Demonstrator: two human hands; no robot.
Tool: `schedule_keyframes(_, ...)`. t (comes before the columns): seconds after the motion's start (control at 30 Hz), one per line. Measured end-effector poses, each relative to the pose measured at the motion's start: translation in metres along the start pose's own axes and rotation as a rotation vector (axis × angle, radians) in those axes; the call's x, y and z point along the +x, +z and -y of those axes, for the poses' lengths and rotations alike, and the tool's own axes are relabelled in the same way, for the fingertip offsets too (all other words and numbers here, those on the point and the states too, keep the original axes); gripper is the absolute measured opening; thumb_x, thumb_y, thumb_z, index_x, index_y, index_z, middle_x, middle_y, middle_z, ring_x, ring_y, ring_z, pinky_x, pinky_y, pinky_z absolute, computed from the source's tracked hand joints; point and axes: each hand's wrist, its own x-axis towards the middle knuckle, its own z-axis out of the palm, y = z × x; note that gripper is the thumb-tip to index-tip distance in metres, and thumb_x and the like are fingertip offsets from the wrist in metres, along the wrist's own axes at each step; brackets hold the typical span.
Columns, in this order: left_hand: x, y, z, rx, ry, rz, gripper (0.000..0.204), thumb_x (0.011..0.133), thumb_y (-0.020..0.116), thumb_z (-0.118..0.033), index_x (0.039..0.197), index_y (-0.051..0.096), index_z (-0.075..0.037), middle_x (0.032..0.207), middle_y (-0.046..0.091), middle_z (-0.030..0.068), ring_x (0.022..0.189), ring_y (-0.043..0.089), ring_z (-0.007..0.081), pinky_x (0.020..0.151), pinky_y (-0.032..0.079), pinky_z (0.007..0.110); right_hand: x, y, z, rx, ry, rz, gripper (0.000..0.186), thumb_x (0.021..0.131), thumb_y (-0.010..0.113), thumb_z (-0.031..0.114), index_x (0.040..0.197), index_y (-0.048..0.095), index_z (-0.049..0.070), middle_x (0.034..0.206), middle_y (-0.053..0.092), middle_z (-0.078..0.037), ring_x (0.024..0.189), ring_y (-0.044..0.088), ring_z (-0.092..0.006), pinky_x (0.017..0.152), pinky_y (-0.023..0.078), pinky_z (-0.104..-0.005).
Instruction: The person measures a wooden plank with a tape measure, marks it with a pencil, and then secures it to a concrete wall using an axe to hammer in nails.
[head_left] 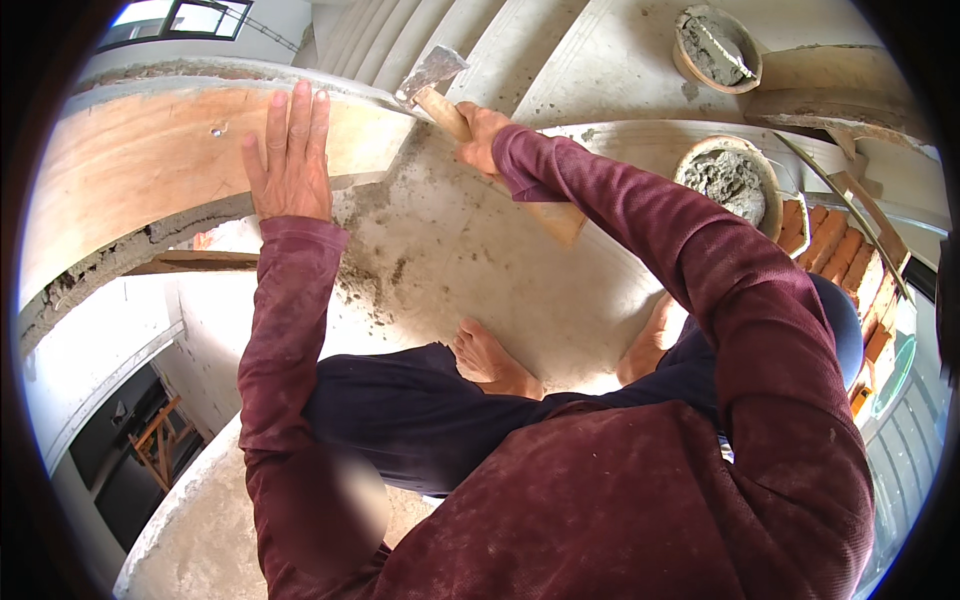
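Left hand [291,182] lay against the curved plywood panel [165,155], fingers slightly apart, seemingly steadying it | and there, right hand [482,140] had its fingers clamped round the hatchet [442,108] handle, likely for control | its head pointed toward the stairs [440,35]!

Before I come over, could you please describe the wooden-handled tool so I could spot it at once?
Find the stairs at the top of the view. Just below them, the right hand grips the tool. Its flared grey metal head sets it apart from the mortar buckets.
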Motion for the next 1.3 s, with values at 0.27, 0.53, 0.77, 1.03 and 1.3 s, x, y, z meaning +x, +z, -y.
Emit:
schedule_keyframes(0.27,-0.002,0.003,0.0,-0.007,-0.004,0.009,0.072,0.087,0.062,-0.024,0.148,0.024,-0.029,0.157,0.014,-0.0068,0.145,0.012,0.0168,0.11,0.018,0.051,-0.005,0.001,0.005,-0.018,-0.01,-0.025,0.046,0.076,0.057,0.009,0.121,0.048,0.001,0.086,0.066,-0.02,0.069,0.068,-0.0301,0.062,0.055,-0.04)
schedule_keyframes(0.53,0.001,0.005,-0.001,-0.011,0.004,0.003,0.072,0.087,0.062,-0.023,0.148,0.024,-0.029,0.157,0.014,-0.0065,0.145,0.011,0.0168,0.111,0.016,0.052,-0.004,0.005,0.0,0.022,-0.018,-0.166,0.049,0.075,0.062,0.012,0.122,0.048,0.001,0.089,0.066,-0.022,0.08,0.068,-0.0333,0.068,0.055,-0.0406)
schedule_keyframes(0.77,-0.002,0.008,0.004,-0.073,-0.011,0.001,0.065,0.088,0.058,-0.023,0.146,0.029,-0.029,0.157,0.018,-0.0062,0.144,0.016,0.0176,0.11,0.018,0.054,-0.01,0.001,0.009,0.077,0.034,0.016,0.056,0.075,0.062,0.012,0.128,0.046,0.005,0.105,0.063,-0.025,0.099,0.063,-0.0369,0.086,0.05,-0.0426)
schedule_keyframes(1.03,-0.007,0.018,0.002,-0.293,0.019,-0.15,0.051,0.088,0.049,-0.016,0.139,0.043,-0.019,0.15,0.034,-0.0009,0.14,0.027,0.0185,0.111,0.023,0.049,0.002,0.013,-0.034,-0.091,-0.287,-0.246,0.061,0.076,0.06,0.009,0.132,0.037,0.007,0.1,0.06,-0.028,0.099,0.056,-0.0473,0.085,0.045,-0.0461)
schedule_keyframes(1.3,-0.001,-0.01,0.01,-0.322,0.078,-0.304,0.052,0.084,0.049,-0.015,0.135,0.048,-0.015,0.143,0.043,0.0021,0.13,0.04,0.02,0.099,0.035,0.043,0.0,-0.032,0.043,0.337,-0.599,-0.486,0.034,0.083,0.066,0.018,0.11,0.048,0.007,0.081,0.057,-0.013,0.076,0.059,-0.0275,0.074,0.047,-0.038)
